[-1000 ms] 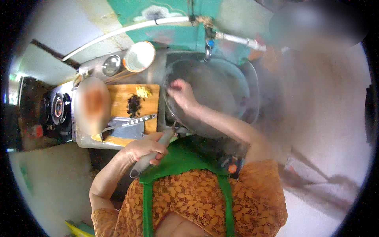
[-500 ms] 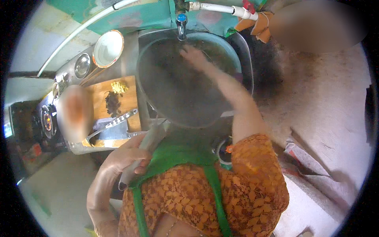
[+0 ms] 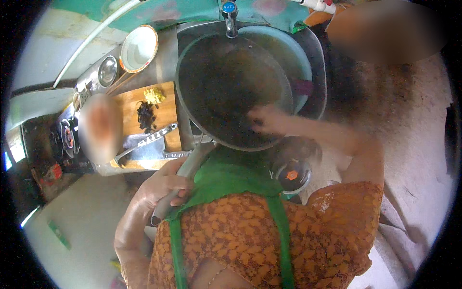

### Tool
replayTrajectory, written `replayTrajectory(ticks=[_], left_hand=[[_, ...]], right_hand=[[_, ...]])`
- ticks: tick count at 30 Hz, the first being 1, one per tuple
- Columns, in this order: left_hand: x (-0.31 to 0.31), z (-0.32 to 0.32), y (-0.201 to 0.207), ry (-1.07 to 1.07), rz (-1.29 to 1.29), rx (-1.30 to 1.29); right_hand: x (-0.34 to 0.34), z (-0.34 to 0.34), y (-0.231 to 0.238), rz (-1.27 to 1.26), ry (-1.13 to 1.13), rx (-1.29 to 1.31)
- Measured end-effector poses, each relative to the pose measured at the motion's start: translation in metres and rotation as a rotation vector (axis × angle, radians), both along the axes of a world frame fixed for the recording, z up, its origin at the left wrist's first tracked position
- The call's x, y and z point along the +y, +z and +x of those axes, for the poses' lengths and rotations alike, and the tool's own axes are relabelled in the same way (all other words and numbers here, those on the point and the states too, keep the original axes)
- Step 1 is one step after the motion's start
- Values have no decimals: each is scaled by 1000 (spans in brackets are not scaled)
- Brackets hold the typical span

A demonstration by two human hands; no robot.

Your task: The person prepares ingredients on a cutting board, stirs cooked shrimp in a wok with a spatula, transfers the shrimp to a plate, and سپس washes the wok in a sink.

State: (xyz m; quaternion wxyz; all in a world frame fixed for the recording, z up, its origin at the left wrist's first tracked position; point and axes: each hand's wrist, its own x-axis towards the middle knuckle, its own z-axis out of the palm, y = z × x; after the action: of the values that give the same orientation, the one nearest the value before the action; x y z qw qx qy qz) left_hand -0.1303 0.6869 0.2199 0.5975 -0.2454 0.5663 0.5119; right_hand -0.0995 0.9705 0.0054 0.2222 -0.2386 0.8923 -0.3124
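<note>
A large dark wok point(image 3: 231, 91) with a long handle point(image 3: 201, 151) is held over the sink, its bowl below the tap. My left hand point(image 3: 169, 185) is wrapped round the grey handle, close to my green apron. Inside the wok, at its near right side, is my right hand point(image 3: 270, 120). Motion blurs its fingers, so whether they grip anything does not show. The inside of the wok looks dark and hazy. Behind it, a light blue basin point(image 3: 274, 41) sits in the metal sink point(image 3: 321, 72), partly covered by the wok.
On the left, a wooden cutting board point(image 3: 168, 91) carries chopped yellow pieces point(image 3: 154, 95), dark shreds point(image 3: 146, 116), a cleaver point(image 3: 149, 151) and a slotted-handled utensil point(image 3: 144, 143). An enamel bowl point(image 3: 138, 48) stands behind it. The tap point(image 3: 230, 21) rises above the wok. A round container point(image 3: 292, 176) is at lower right.
My right hand has moved from the wok's far side near the tap to its near right side. My left hand keeps hold of the handle. The whole view has shifted slightly.
</note>
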Motion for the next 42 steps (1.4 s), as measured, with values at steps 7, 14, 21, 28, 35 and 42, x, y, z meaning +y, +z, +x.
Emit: replayTrajectory(ticks=[7, 14, 21, 28, 35, 42], left_hand=[[-6, -3, -7, -51, 12, -81], [-7, -6, -8, -56, 17, -56], [-12, -8, -11, -19, 128, -92], [-12, -3, -17, -20, 159, -60], [-26, 8, -35, -18, 220, -5], [-25, 4, -39, -83, 223, -9]], right_hand=[[51, -125, -94, 282, -123, 746], [-114, -110, -45, -471, -399, 352], [-70, -24, 30, -730, -173, -175], [-118, -174, -9, -841, -993, 668], [-24, -154, -61, 38, -1501, 577], [-134, -169, -22, -604, -1243, 515]])
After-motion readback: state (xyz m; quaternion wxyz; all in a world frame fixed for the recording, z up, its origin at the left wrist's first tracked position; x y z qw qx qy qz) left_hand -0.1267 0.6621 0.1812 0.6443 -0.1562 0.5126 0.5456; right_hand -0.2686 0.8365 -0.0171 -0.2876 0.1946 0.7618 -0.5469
